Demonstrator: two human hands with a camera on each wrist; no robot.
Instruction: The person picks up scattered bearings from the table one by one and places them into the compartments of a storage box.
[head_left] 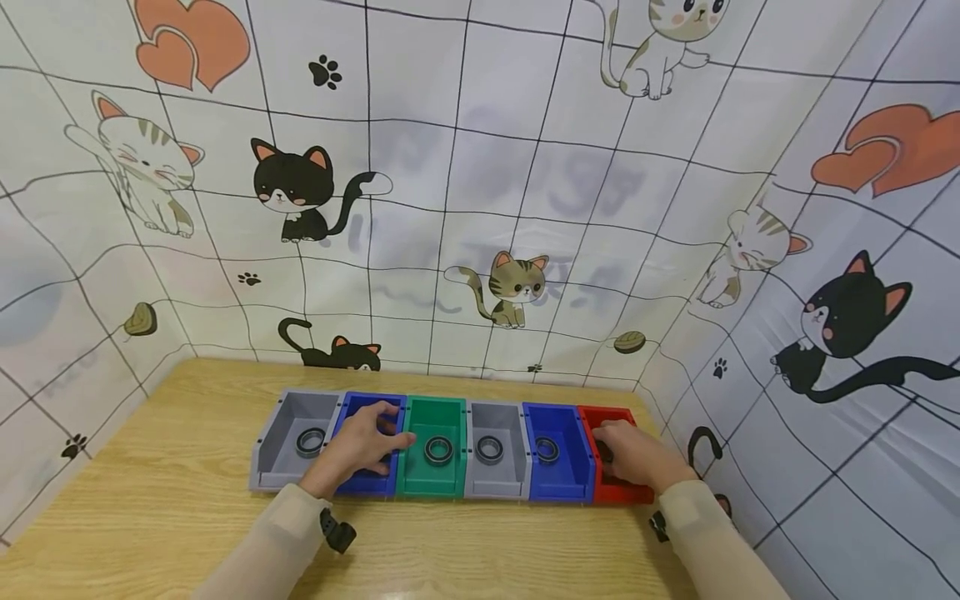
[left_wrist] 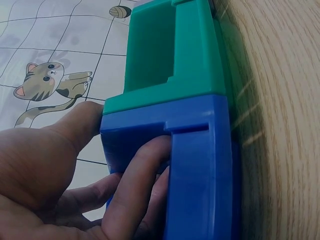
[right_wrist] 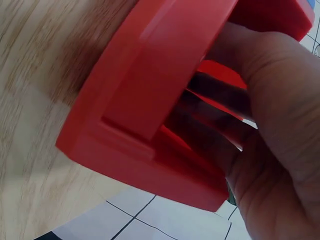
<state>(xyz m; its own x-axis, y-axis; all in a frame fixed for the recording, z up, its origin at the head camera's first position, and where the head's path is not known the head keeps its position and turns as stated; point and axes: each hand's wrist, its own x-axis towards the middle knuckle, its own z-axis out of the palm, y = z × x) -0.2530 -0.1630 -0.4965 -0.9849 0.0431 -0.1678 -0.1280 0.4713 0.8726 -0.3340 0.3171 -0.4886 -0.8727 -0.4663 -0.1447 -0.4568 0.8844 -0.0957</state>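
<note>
A row of six open-front bins sits on the table. My left hand (head_left: 365, 437) is over the blue bin (left_wrist: 195, 185) second from the left, its fingers reaching inside. The thumb lies at the rim beside the green bin (head_left: 435, 408). No object shows in that hand, and its fingertips are partly hidden. At the right end, my right hand (head_left: 632, 451) reaches down into the red bin (right_wrist: 145, 75). Its fingertips are in shadow, and whether they hold anything cannot be seen. Single ring bearings lie in the green bin, such as this bearing (head_left: 438, 451), and in its neighbours.
The left grey bin (head_left: 273, 450) holds a bearing (head_left: 310, 442). Another bearing (head_left: 489, 450) lies in the right grey bin (head_left: 498, 417), and one more bearing (head_left: 547, 450) in the right blue bin (head_left: 566, 471). Cat-print cloth (head_left: 420, 183) hangs behind the wooden table (head_left: 465, 550).
</note>
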